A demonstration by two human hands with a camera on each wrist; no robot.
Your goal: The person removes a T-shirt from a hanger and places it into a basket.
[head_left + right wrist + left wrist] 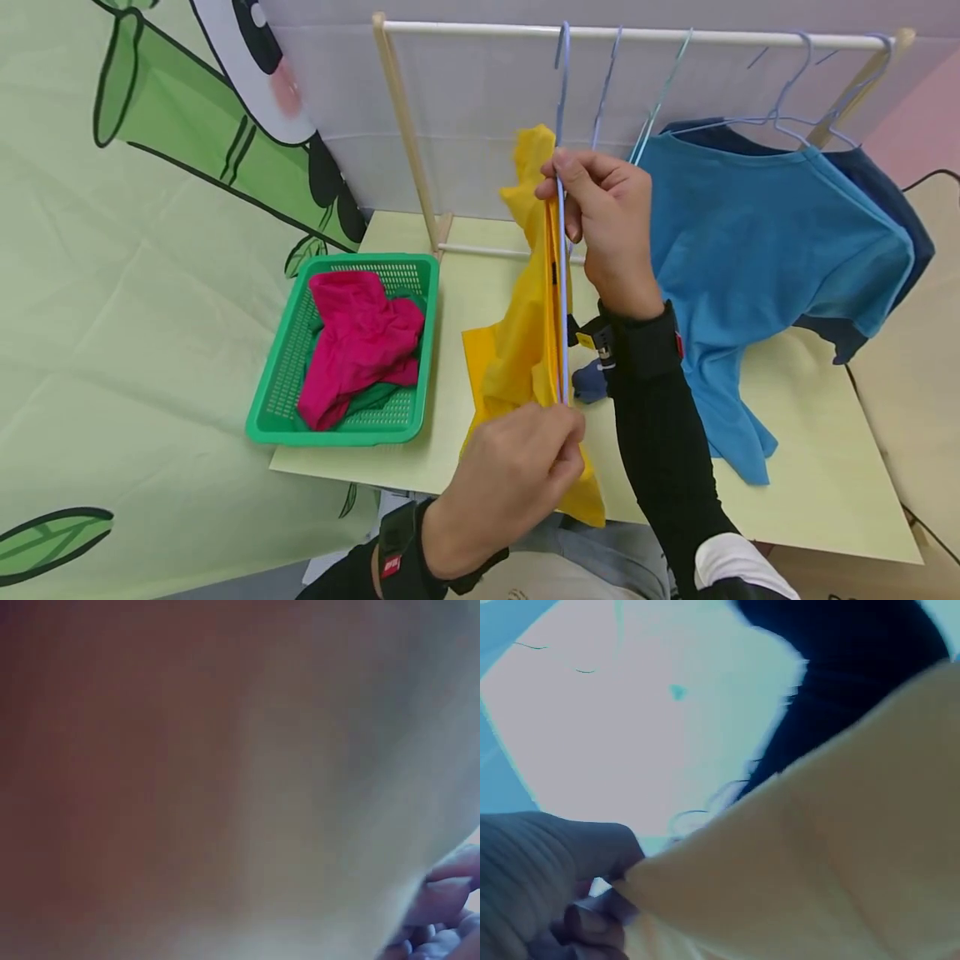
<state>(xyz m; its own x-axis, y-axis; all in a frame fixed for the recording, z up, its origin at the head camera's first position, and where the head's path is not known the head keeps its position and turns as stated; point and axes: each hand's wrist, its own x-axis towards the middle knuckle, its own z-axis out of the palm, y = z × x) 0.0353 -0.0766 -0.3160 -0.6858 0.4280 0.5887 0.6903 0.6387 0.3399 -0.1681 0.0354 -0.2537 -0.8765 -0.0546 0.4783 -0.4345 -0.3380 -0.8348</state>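
Note:
A yellow shirt [517,350] hangs lengthwise in front of me, with a light-blue hanger [562,275] along its right side. My right hand [611,217] pinches the hanger and the shirt's neck edge just below the hook, thumb and forefinger together. Lower down, my left hand [513,475] grips the shirt near the hanger's near end. In the left wrist view, the left hand's thumb and fingers [592,922] pinch an edge of the yellow cloth [795,862]. Blurred cloth [225,787] fills most of the right wrist view, with fingers [442,900] at its lower right.
A white rail [480,30] on a wooden frame spans the back; the held hanger's hook overlaps it. More hangers, a blue shirt [750,217] and a navy shirt [911,208] hang rightward. Left stands a green basket [262,400] with pink [360,342] and dark green clothes.

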